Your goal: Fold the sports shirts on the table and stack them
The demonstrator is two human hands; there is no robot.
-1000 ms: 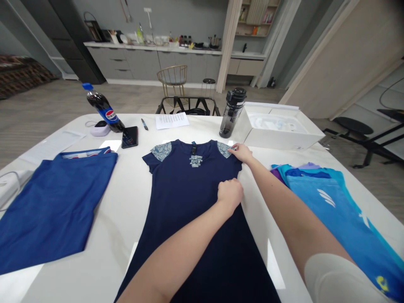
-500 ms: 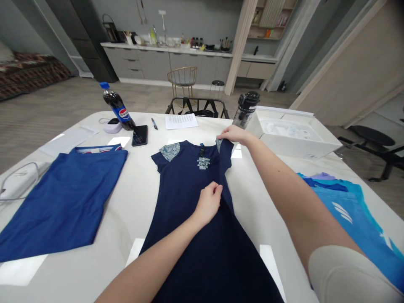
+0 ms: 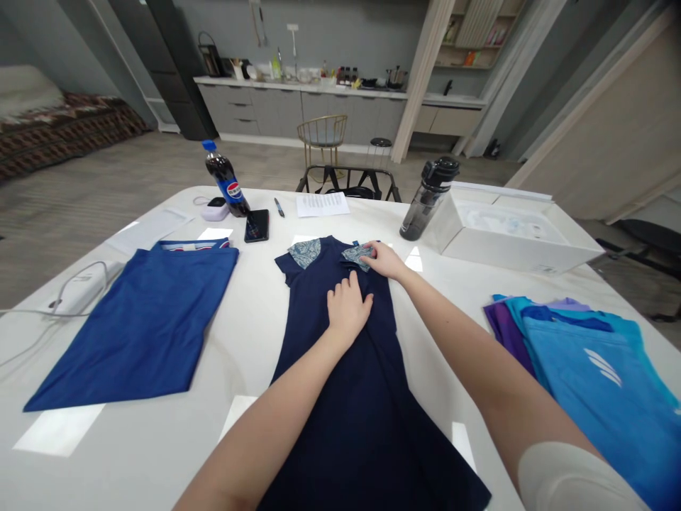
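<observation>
White tabletop under everything. Navy dress lies lengthwise on it, neck end away from the wearer, right shoulder side folded in toward the neckline. Stack of blue and purple garments right of dress, blue garment left of it. White box beyond dress to the right, tumbler between the two. Hands: left palm down on dress chest, fingers extended; right pinching its folded-in patterned shoulder
</observation>
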